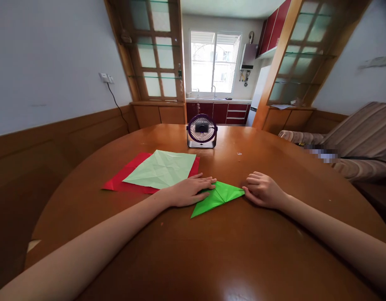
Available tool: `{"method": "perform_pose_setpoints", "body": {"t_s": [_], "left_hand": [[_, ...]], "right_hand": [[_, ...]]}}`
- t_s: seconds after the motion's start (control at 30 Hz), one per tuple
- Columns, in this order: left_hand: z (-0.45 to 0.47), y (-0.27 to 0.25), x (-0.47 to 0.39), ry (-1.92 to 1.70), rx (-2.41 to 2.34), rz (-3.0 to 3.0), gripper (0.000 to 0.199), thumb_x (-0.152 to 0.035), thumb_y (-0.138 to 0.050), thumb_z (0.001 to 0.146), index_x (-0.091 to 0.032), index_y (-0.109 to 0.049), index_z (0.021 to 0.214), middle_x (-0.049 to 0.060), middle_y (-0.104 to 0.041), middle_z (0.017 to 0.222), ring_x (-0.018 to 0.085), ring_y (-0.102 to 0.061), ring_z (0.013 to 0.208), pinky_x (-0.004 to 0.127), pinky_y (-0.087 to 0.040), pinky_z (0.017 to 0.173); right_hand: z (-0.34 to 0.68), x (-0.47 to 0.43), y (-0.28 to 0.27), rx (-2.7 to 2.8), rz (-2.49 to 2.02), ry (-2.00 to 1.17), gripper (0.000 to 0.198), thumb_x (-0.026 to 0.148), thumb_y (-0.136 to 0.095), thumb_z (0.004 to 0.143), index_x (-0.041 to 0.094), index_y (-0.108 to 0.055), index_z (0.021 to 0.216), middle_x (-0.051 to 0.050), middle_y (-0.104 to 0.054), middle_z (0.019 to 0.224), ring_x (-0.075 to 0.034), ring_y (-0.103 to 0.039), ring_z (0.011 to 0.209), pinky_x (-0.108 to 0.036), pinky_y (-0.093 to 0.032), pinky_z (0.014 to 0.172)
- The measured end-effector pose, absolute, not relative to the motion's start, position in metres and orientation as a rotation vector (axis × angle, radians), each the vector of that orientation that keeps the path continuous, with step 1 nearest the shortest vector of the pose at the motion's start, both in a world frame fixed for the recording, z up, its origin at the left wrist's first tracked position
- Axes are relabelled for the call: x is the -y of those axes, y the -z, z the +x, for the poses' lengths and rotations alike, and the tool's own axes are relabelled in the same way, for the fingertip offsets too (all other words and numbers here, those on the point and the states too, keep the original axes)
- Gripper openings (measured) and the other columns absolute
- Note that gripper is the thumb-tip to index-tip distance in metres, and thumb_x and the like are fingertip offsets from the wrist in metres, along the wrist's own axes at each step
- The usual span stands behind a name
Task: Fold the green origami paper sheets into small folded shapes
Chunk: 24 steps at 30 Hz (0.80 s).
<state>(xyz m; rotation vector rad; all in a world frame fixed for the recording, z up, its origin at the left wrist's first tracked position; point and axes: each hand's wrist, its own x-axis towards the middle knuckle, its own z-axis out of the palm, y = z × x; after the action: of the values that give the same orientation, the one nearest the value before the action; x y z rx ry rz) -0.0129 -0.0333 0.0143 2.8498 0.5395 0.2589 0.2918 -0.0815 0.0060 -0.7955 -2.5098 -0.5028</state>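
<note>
A bright green sheet of origami paper (224, 194), folded into a pointed shape with crease lines, lies on the table between my hands. My left hand (190, 191) rests flat on its left part, fingers stretched out, hiding some of that side. At the paper's right tip is my right hand (263, 190), its fingers curled and closed on the corner. Just beyond my left hand lies a pale green creased sheet (163, 169), spread out on top of a red sheet (120, 175).
A small purple desk fan (202, 130) stands at the far side of the round wooden table (193, 259). A striped armchair (362, 138) is to the right. Behind are glass-shelved cabinets (158, 90) and a kitchen with a window (214, 62).
</note>
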Motion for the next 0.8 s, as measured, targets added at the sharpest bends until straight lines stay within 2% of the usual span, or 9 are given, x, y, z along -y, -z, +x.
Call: {"method": "perform_pose_setpoints", "body": {"t_s": [0.2, 0.33, 0.43, 0.5, 0.57, 0.67, 0.8], "left_hand": [[-0.013, -0.014, 0.035, -0.313, -0.533, 2.868, 0.040, -0.032, -0.037, 0.100, -0.023, -0.049, 0.137, 0.006, -0.040, 0.150, 0.019, -0.035, 0.140, 0.042, -0.022, 0.119], [-0.014, -0.015, 0.039, -0.328, -0.566, 2.949, 0.041, -0.031, -0.035, 0.100, -0.023, -0.050, 0.137, 0.005, -0.044, 0.148, 0.020, -0.040, 0.137, 0.042, -0.026, 0.117], [-0.012, -0.017, 0.042, -0.296, -0.601, 3.019, 0.042, -0.025, -0.034, 0.099, -0.020, -0.051, 0.136, 0.006, -0.047, 0.145, 0.022, -0.045, 0.133, 0.042, -0.029, 0.115], [-0.011, -0.018, 0.043, -0.294, -0.619, 3.066, 0.042, -0.023, -0.036, 0.097, -0.019, -0.053, 0.135, 0.007, -0.051, 0.142, 0.024, -0.049, 0.128, 0.042, -0.032, 0.112], [-0.009, -0.018, 0.043, -0.318, -0.620, 3.095, 0.041, -0.022, -0.038, 0.095, -0.018, -0.055, 0.132, 0.009, -0.056, 0.135, 0.025, -0.052, 0.123, 0.042, -0.037, 0.108], [-0.007, -0.015, 0.044, -0.373, -0.627, 3.094, 0.039, -0.021, -0.039, 0.094, -0.018, -0.057, 0.129, 0.010, -0.059, 0.129, 0.024, -0.055, 0.119, 0.041, -0.040, 0.104], [-0.009, -0.012, 0.043, -0.423, -0.673, 3.097, 0.037, -0.025, -0.042, 0.095, -0.020, -0.057, 0.128, 0.010, -0.055, 0.134, 0.026, -0.050, 0.125, 0.043, -0.034, 0.108]], "right_hand": [[0.295, 0.082, -0.009, 2.462, -0.758, 0.568, 0.041, 0.017, -0.046, 0.092, 0.020, -0.049, 0.052, 0.000, -0.046, 0.053, -0.014, -0.039, 0.052, -0.032, -0.030, 0.055], [0.290, 0.081, -0.012, 2.447, -0.758, 0.569, 0.041, 0.019, -0.045, 0.093, 0.020, -0.052, 0.053, -0.002, -0.050, 0.057, -0.014, -0.043, 0.054, -0.032, -0.034, 0.055], [0.280, 0.081, -0.012, 2.442, -0.754, 0.490, 0.030, 0.020, -0.046, 0.093, 0.018, -0.063, 0.069, -0.006, -0.060, 0.070, -0.016, -0.052, 0.063, -0.032, -0.043, 0.061], [0.271, 0.082, -0.011, 2.444, -0.740, 0.393, 0.022, 0.022, -0.047, 0.093, 0.016, -0.068, 0.092, -0.009, -0.066, 0.084, -0.019, -0.059, 0.074, -0.034, -0.049, 0.068], [0.261, 0.083, -0.009, 2.487, -0.709, 0.275, 0.025, 0.023, -0.048, 0.093, 0.015, -0.065, 0.110, -0.011, -0.068, 0.097, -0.021, -0.062, 0.087, -0.037, -0.052, 0.077], [0.248, 0.081, -0.006, 2.543, -0.711, 0.139, 0.027, 0.024, -0.047, 0.095, 0.017, -0.065, 0.114, -0.012, -0.068, 0.107, -0.023, -0.064, 0.097, -0.040, -0.053, 0.086], [0.244, 0.078, -0.003, 2.523, -0.721, 0.051, 0.026, 0.024, -0.048, 0.095, 0.018, -0.069, 0.110, -0.011, -0.070, 0.105, -0.023, -0.065, 0.097, -0.040, -0.056, 0.085]]}}
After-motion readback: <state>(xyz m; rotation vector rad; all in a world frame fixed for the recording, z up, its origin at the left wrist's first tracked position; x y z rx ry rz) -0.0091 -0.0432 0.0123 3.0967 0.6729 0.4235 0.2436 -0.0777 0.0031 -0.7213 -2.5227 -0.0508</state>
